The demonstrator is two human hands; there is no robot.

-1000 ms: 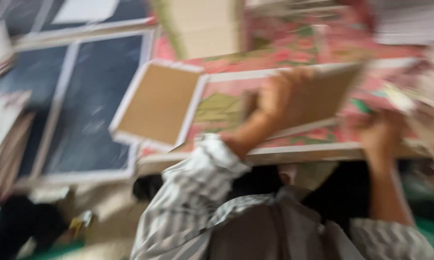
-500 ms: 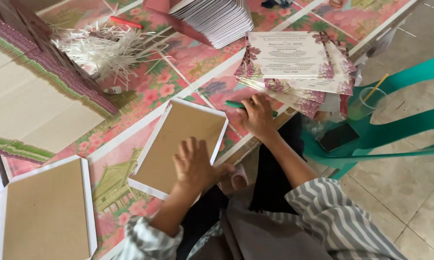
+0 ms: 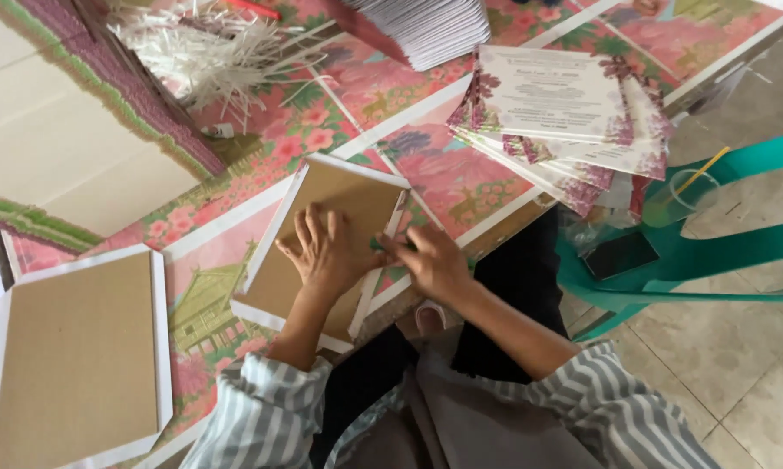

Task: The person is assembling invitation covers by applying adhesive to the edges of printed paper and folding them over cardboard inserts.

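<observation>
Two hands are on one brown board (image 3: 322, 234) with white edges, lying on the flowery table (image 3: 461, 174) right in front of me. My left hand (image 3: 326, 252) lies flat and open on it. My right hand (image 3: 430, 260) pinches its right white edge. Printed cards (image 3: 565, 113) sit far right.
</observation>
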